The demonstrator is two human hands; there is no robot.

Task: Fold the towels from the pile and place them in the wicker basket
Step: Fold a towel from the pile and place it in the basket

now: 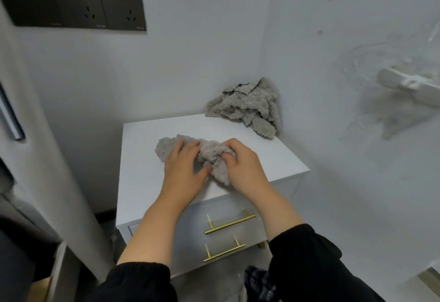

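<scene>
The white cabinet point(147, 182) is the folding table, with the pile point(247, 106) of grey towels shoved into its back corner, leaving the middle for working. One towel point(213, 153) lies bunched there, the left hand point(183, 173) pinning it with straight fingers while the right hand point(245, 166) grips a scrunched end, probably to pull it flat. Both drawers point(228, 237) look closed, contents hidden, and no wicker basket in view

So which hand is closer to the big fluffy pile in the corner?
Right. The right hand grips the towel in front of the pile, not touching it; the left hand presses the same towel further left, away from the pile.
</scene>
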